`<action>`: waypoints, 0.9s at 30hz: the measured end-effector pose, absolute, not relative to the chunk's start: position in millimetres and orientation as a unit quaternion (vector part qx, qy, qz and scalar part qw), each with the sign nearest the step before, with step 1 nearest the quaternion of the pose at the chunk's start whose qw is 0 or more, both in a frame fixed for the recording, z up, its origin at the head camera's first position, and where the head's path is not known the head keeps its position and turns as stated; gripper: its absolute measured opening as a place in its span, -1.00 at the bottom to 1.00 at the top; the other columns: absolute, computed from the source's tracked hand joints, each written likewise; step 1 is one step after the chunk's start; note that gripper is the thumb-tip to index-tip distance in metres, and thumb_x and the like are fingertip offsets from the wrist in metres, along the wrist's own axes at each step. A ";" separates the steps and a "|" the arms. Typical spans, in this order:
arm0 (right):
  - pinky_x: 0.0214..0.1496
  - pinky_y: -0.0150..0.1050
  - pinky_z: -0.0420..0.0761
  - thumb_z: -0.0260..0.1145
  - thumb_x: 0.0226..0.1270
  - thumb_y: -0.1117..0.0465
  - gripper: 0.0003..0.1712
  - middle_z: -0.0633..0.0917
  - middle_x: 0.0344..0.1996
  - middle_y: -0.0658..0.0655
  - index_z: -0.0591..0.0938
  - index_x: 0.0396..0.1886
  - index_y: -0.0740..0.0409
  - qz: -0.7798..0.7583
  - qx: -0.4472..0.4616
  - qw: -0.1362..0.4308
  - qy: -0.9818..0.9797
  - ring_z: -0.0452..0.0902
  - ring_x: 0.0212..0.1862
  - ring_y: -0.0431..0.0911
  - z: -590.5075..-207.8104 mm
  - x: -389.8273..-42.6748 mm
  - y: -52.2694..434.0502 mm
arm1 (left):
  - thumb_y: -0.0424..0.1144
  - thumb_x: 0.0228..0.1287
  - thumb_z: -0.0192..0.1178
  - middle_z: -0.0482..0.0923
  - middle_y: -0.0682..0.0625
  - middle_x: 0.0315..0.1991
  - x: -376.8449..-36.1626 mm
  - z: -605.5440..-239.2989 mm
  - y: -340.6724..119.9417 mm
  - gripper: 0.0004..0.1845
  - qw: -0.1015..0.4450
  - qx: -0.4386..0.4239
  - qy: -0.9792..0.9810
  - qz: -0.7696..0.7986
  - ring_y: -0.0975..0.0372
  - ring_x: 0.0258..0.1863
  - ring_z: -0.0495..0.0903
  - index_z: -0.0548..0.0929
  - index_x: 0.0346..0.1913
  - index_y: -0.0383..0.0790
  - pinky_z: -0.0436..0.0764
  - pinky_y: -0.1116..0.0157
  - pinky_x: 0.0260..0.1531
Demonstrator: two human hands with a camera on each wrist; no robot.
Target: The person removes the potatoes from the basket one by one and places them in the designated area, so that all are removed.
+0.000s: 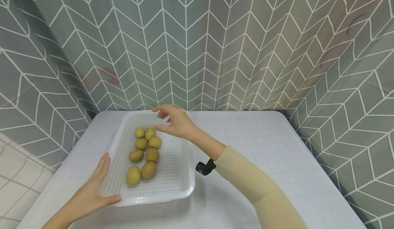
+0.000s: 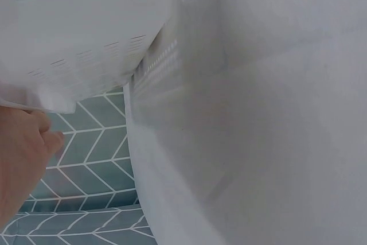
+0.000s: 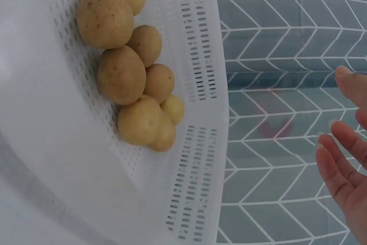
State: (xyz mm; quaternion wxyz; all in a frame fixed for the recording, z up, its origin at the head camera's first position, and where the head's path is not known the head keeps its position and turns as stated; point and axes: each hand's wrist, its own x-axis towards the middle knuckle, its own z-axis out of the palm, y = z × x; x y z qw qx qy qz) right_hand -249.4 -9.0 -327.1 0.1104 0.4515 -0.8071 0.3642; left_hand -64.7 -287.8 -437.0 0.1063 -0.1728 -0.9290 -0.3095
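"What is in the middle?"

"A white tray with lots of little holes. It sits on the desk, between the two hands. Small yellow-brown potatoes lie in it, bunched close and touching each other."

"How many potatoes?"

"I count eight from the head view. They lie in the side of the tray nearer the left hand."

"What does the left hand do?"

"The left hand lies flat along the tray's near left edge. Its fingers are straight and the thumb pokes along the front corner. It touches the tray but does not wrap round it."

"And the right hand?"

"The right hand is up in the air over the far end of the tray. Its fingers are loose and a bit bent. It holds nothing. The nearest potatoes are just below and to its left."

"Does it touch the tray?"

"No, in the right wrist view the fingers are apart from the tray's wall."

"What else is near?"

"A tan sleeve covers the right arm, and a small dark thing is strapped by the wrist. Behind the hands hangs a grey curtain with white zigzag lines."
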 end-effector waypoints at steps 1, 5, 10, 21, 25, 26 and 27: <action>-0.17 -0.39 0.59 0.50 0.11 0.15 -0.44 0.64 -0.21 0.04 0.54 0.11 0.14 0.363 0.452 0.108 -0.807 0.58 -0.13 -0.15 -327.9 -249.2 -11.2 | -0.07 -0.21 0.54 -0.43 -0.20 0.53 -64.8 -437.0 -287.9 0.39 0.107 -0.173 -0.929 -0.309 0.15 0.48 -0.37 -0.29 0.52 -0.31 -0.33 0.63 0.16; -0.19 -0.44 0.57 0.50 0.10 0.13 -0.46 0.64 -0.24 0.03 0.54 0.07 0.13 0.365 0.457 0.096 -0.806 0.58 -0.13 -0.15 -330.4 -248.4 -21.6 | -0.06 -0.21 0.54 -0.43 -0.21 0.53 -65.2 -437.1 -288.9 0.40 0.107 -0.175 -0.928 -0.311 0.11 0.48 -0.37 -0.30 0.52 -0.30 -0.33 0.60 0.18; -0.20 -0.49 0.53 0.50 0.11 0.12 -0.49 0.64 -0.25 0.01 0.54 0.04 0.12 0.364 0.461 0.087 -0.804 0.57 -0.14 -0.18 -334.2 -247.9 -35.0 | -0.05 -0.20 0.53 -0.44 -0.18 0.53 -64.2 -437.6 -289.0 0.39 0.107 -0.174 -0.925 -0.320 0.10 0.48 -0.37 -0.30 0.52 -0.28 -0.34 0.53 0.21; -0.09 -0.54 0.46 0.48 0.14 0.12 -0.55 0.69 -0.21 0.04 0.57 0.00 0.12 0.333 0.495 0.086 -0.798 0.58 -0.12 -0.22 -345.7 -243.6 -58.2 | -0.07 -0.18 0.53 -0.45 -0.19 0.53 -62.9 -436.0 -287.1 0.38 0.092 -0.163 -0.926 -0.329 -0.05 0.48 -0.33 -0.31 0.52 -0.28 -0.32 0.44 0.27; -0.06 -0.57 0.42 0.46 0.16 0.06 -0.53 0.68 -0.18 0.00 0.57 0.04 0.07 0.284 0.520 0.090 -0.800 0.56 -0.10 -0.27 -349.7 -240.9 -68.5 | -0.07 -0.15 0.52 -0.45 -0.18 0.53 -62.5 -435.1 -287.1 0.37 0.085 -0.159 -0.926 -0.332 -0.01 0.47 -0.33 -0.32 0.52 -0.26 -0.29 0.35 0.29; -0.06 -0.58 0.40 0.46 0.15 0.05 -0.52 0.68 -0.18 -0.03 0.57 0.05 0.06 0.275 0.525 0.092 -0.800 0.55 -0.10 -0.28 -350.0 -239.6 -71.0 | -0.06 -0.15 0.52 -0.44 -0.19 0.53 -62.5 -435.1 -287.0 0.37 0.084 -0.158 -0.926 -0.333 0.00 0.47 -0.33 -0.32 0.52 -0.25 -0.28 0.30 0.31; -0.06 -0.59 0.40 0.46 0.16 0.02 -0.51 0.68 -0.16 -0.04 0.58 0.05 0.04 0.265 0.529 0.093 -0.801 0.54 -0.10 -0.31 -350.4 -238.7 -73.7 | -0.06 -0.14 0.51 -0.45 -0.19 0.53 -62.3 -434.9 -286.9 0.37 0.084 -0.158 -0.925 -0.335 0.00 0.47 -0.33 -0.32 0.52 -0.25 -0.27 0.22 0.32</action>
